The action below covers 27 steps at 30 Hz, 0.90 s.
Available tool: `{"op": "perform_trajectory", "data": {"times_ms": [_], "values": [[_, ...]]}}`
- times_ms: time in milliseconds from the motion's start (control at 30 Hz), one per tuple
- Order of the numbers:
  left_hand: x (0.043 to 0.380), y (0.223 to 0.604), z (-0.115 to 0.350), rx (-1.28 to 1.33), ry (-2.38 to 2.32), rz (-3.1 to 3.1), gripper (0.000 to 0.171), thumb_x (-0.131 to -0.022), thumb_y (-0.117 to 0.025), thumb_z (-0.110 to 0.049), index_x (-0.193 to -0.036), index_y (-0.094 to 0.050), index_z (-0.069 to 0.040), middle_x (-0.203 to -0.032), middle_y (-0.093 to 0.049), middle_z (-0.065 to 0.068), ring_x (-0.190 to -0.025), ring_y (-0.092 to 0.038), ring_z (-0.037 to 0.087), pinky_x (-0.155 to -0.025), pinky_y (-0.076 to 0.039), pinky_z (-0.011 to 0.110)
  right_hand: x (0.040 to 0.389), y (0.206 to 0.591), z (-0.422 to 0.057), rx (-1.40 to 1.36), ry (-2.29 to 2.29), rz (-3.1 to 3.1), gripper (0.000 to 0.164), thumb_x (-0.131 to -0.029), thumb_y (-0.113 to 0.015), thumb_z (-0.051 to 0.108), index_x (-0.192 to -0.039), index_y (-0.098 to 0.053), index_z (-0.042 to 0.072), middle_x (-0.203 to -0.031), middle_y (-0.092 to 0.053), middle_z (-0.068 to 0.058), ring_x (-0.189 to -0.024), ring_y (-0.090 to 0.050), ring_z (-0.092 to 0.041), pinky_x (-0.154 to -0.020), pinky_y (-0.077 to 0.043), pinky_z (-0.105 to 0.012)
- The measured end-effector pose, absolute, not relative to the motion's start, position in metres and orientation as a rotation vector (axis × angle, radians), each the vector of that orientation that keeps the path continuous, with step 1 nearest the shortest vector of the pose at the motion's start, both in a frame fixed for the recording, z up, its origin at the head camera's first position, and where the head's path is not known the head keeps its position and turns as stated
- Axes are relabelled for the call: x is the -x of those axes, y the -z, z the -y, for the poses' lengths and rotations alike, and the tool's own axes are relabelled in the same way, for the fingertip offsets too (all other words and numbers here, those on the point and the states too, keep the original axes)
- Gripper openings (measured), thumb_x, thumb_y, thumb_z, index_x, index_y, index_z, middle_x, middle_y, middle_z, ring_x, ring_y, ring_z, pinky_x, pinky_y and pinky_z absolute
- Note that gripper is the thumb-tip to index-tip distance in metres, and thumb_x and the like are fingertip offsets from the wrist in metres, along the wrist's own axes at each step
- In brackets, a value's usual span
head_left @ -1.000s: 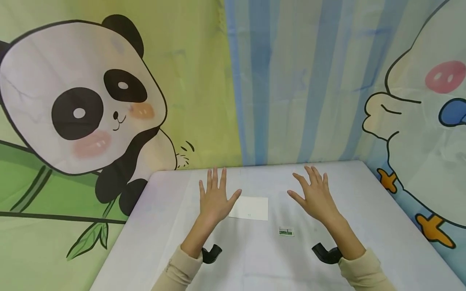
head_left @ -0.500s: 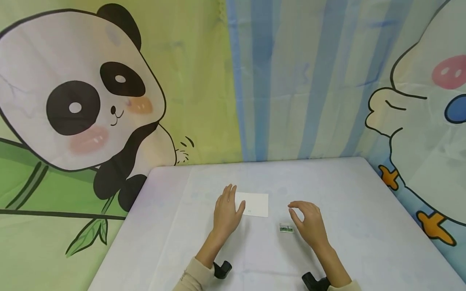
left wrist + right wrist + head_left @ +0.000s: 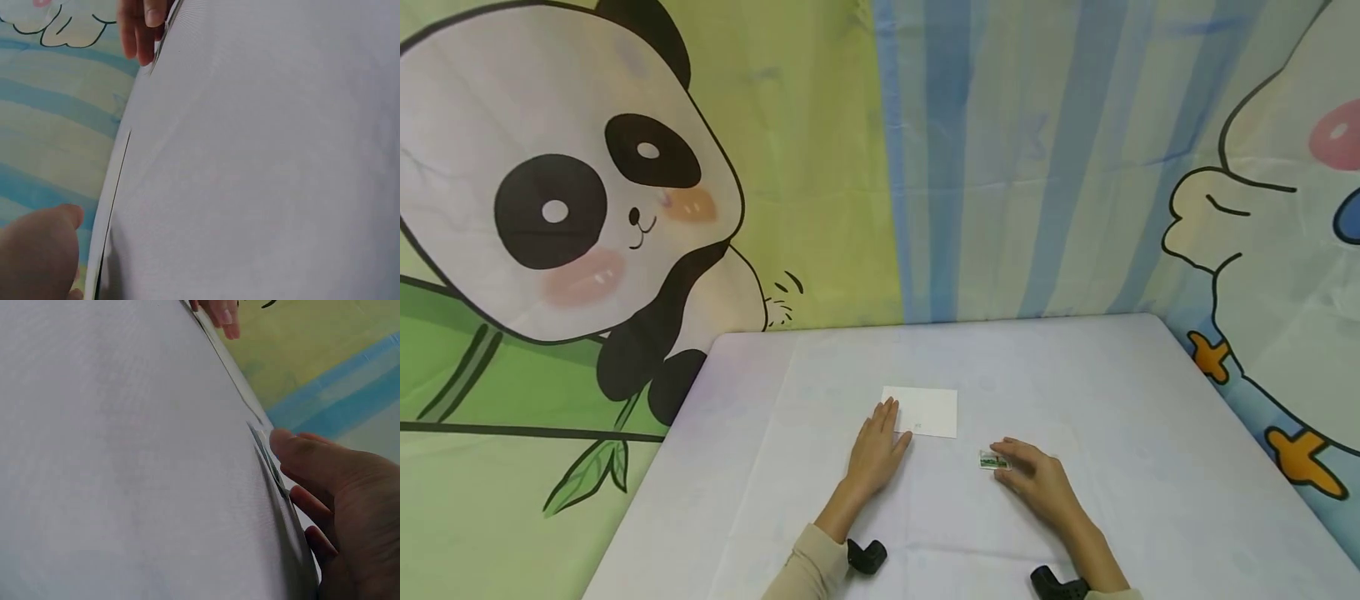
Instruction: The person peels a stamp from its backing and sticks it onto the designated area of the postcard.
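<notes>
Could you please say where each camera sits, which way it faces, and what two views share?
Head: head-worn, facing forward and down at the table, white card, small picture and backdrop; left hand, right hand and sleeves show.
Left wrist: wrist-worn, looking low across the table; left hand at lower left, right hand at top.
Right wrist: wrist-worn, looking low across the table; right hand at right, left hand at top.
Both wrist views share the table, backdrop and parts of both hands.
</notes>
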<state>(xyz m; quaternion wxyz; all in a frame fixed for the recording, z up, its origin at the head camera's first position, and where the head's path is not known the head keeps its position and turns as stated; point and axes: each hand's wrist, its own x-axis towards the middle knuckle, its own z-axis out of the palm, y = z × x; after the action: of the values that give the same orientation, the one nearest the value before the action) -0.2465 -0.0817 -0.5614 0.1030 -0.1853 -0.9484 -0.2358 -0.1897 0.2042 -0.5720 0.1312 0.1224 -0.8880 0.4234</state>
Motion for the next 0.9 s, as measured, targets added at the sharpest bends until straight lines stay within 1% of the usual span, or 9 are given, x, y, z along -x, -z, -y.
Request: {"op": "perform_trajectory", "data": {"times_ms": [100, 200, 367, 667, 900], "values": [[0.245, 0.57, 0.083, 0.549, 0.653, 2.81, 0.06, -0.096, -0.048, -0.034, -0.14, -0.032, 0.003, -0.145, -0.03, 0.018, -0.134, -0.026, 0.034, -0.106, -0.022, 0.048, 0.187, 0.574, -0.209, -0.411, -1.263, 2.578, 0.038, -0.073, -0.077, 0.02, -0.109, -0.068, 0.016, -0.12, -0.06, -0.011, -0.114, -0.051, -0.038, -0.092, -0.037, -0.056], [0.243, 0.577, 0.084, 0.559, 0.577, 2.831, 0.06, -0.096, -0.047, -0.036, -0.14, -0.033, 0.002, -0.146, -0.029, 0.017, -0.135, -0.024, 0.033, -0.107, -0.019, 0.047, 0.185, 0.574, -0.21, -0.453, -1.254, 2.57, 0.036, -0.073, -0.077, 0.018, -0.108, -0.068, 0.014, -0.12, -0.06, -0.012, -0.113, -0.051, -0.039, -0.091, -0.037, -0.058], [0.241, 0.583, 0.083, 0.555, 0.481, 2.824, 0.059, -0.096, -0.043, -0.04, -0.14, -0.036, -0.001, -0.147, -0.029, 0.016, -0.135, -0.023, 0.031, -0.107, -0.018, 0.048, 0.185, 0.572, -0.211, -0.459, -1.251, 2.555, 0.034, -0.073, -0.077, 0.014, -0.105, -0.069, 0.013, -0.118, -0.061, -0.012, -0.111, -0.053, -0.037, -0.09, -0.038, -0.058], [0.237, 0.583, 0.082, 0.508, 0.455, 2.837, 0.059, -0.096, -0.042, -0.041, -0.141, -0.035, -0.004, -0.148, -0.027, 0.013, -0.136, -0.021, 0.029, -0.109, -0.015, 0.046, 0.185, 0.574, -0.209, -0.441, -1.243, 2.556, 0.029, -0.072, -0.078, 0.015, -0.1, -0.071, 0.016, -0.116, -0.062, -0.011, -0.11, -0.054, -0.036, -0.091, -0.037, -0.058], [0.236, 0.583, 0.084, 0.499, 0.437, 2.815, 0.058, -0.096, -0.042, -0.041, -0.14, -0.037, -0.004, -0.147, -0.029, 0.013, -0.136, -0.023, 0.029, -0.108, -0.018, 0.046, 0.186, 0.576, -0.207, -0.443, -1.231, 2.547, 0.028, -0.071, -0.078, 0.017, -0.098, -0.072, 0.019, -0.115, -0.063, -0.009, -0.109, -0.055, -0.034, -0.09, -0.033, -0.062]]}}
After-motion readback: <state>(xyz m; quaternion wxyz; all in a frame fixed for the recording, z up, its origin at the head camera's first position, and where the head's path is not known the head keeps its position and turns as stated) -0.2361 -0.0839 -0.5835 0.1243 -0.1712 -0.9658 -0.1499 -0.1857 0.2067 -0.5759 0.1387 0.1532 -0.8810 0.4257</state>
